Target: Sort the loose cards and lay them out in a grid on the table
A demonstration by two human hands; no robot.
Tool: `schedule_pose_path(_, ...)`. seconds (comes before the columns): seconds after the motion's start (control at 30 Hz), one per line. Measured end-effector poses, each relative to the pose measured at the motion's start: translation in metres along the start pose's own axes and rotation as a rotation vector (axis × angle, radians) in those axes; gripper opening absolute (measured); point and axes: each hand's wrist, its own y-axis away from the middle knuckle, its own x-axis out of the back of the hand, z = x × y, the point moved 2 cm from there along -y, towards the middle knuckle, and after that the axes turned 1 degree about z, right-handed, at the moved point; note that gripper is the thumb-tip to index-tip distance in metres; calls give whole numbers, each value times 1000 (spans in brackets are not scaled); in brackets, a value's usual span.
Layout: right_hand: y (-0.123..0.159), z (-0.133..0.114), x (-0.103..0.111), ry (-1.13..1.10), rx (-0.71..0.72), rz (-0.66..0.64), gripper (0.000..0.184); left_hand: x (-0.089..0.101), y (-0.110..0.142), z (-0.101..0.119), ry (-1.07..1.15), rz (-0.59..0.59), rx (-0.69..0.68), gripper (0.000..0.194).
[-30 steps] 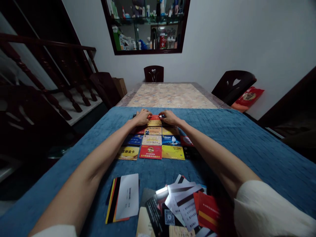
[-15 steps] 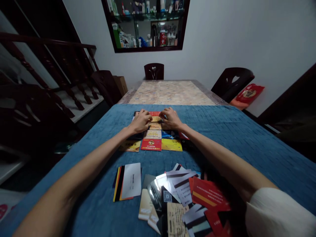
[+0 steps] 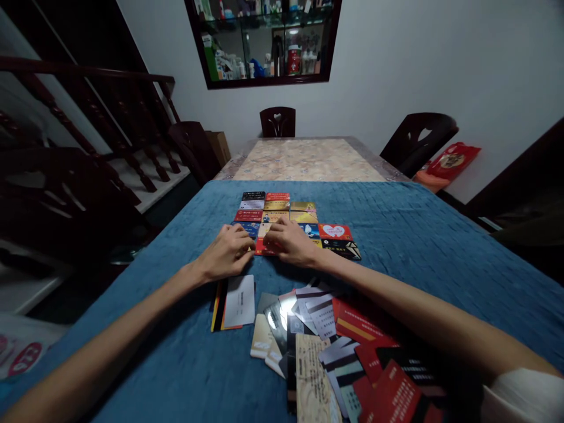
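Note:
Plastic cards lie flat in overlapping rows on a blue cloth. My left hand point(image 3: 225, 251) is closed at the lower left of these rows, its bent fingers and thumb on a mostly covered yellow card point(image 3: 251, 247). Just to the right, my right hand point(image 3: 294, 244) bends over the front row, with thumb and fingers closed on a red card point(image 3: 261, 249). Its palm hides part of the neighbouring cards. A black card point(image 3: 341, 248) and a red card with a white heart point(image 3: 335, 232) lie to the right of it.
Nearer me lie a small stack of cards point(image 3: 240, 302) with a white one on top and a spread pile of face-down cards point(image 3: 317, 352) under my right forearm. The blue cloth point(image 3: 418, 235) covers the near table. Chairs point(image 3: 277, 122) stand around it.
Both hands have come back towards me from the far rows to the front row, uncovering the upper cards. The camera view has shifted slightly.

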Motion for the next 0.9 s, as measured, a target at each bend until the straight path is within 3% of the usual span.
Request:
schedule_pose_path(0.1,7,-28,1,-26,34,-56,15,7,20,4,43,-75,46,17)
schedule_pose_path(0.2,14,-49,1,-23,49,-106,17,12,36,11,51,-144,107,28)
schedule_pose_path(0.43,30,-74,-5,15,97,-156,20,16,54,31,43,-337,180,30)
schedule_pose_path(0.7,38,-91,0,73,80,-196,24,8,59,28,124,-318,245,31)
schedule_pose_path(0.9,46,-110,2,119,10,-218,43,-2,55,15,277,-225,287,19)
